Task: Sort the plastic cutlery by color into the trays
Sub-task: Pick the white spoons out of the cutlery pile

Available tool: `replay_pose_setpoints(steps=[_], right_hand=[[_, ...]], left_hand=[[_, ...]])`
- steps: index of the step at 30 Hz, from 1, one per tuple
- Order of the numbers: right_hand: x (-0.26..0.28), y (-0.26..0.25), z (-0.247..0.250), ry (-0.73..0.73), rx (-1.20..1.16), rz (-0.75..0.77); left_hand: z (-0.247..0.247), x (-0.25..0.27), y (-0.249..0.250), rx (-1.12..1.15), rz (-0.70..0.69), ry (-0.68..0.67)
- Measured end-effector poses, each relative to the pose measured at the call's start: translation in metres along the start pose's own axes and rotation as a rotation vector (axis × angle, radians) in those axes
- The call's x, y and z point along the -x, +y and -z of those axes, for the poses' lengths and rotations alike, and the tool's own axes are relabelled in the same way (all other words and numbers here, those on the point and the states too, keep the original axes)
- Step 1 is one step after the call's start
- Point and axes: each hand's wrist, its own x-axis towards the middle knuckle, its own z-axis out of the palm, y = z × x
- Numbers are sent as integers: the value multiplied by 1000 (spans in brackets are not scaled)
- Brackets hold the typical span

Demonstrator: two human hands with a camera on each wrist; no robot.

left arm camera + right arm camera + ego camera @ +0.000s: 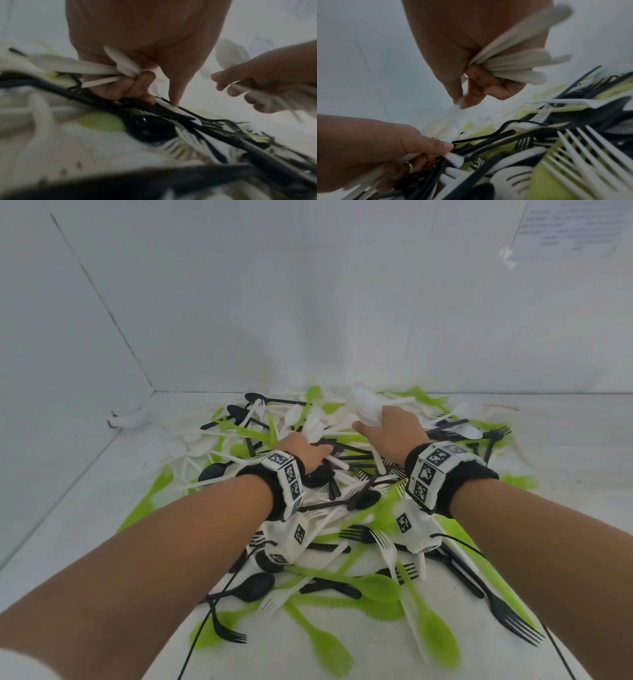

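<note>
Both hands are working over the mixed cutlery pile [342, 508] on the white bench [85, 508].

Left hand [303, 451]: fingers [126, 86] curled round a bunch of white cutlery [102, 70], handles fanning out to the side of the fist. Index fingertip extended down, touching a white handle [173, 108] that lies on top of black pieces in the pile. The right wrist view shows the same: thumb and fingers pinching at that white handle [454, 159], with black forks and handles directly under the fingertips.

Right hand [390, 433]: fingers closed on its own bundle of white cutlery [513, 62], handles sticking out behind the palm, spoon bowls [366, 405] projecting beyond the knuckles in the head view. Thumb and index meet below the bundle; whether they pinch anything extra I cannot tell, too blurred. This hand sits above the pile, not touching it.

Relative to the fingers:
- black spoon [150, 129] just below the left fingertips, green piece [101, 121] beside it
- white fork tines [583, 155] and green cutlery near the camera side of the right hand
- more white spoons beyond both hands, toward the back wall [308, 302]
- green and black forks and spoons spread under both forearms, nearer the person

Trays not in view. A paper sheet [568, 227] hangs on the wall, upper right.
</note>
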Motion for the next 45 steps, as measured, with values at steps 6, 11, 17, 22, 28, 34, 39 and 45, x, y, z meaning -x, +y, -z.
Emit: replay_pose_setpoints(steps=[6, 11, 17, 22, 28, 34, 39, 45], right_hand=[[12, 23, -1, -81, -44, -96], [25, 37, 9, -36, -226, -210], [47, 62, 32, 68, -207, -262], [73, 88, 48, 40, -96, -325], [114, 111, 61, 15, 75, -355], [136, 132, 65, -22, 150, -412], [143, 137, 63, -52, 153, -403], [143, 129, 53, -239, 191, -298]], left_hand=[[-1, -8, 13, -24, 39, -81], [1, 2, 14, 342, 66, -6], [11, 39, 17, 195, -203, -21], [-5, 69, 32, 216, -337, -186], [-38, 95, 52, 72, -488, -203], [-61, 120, 49, -178, -667, -351], [-62, 138, 42, -384, -717, -451], [-50, 127, 35, -326, -700, -422]])
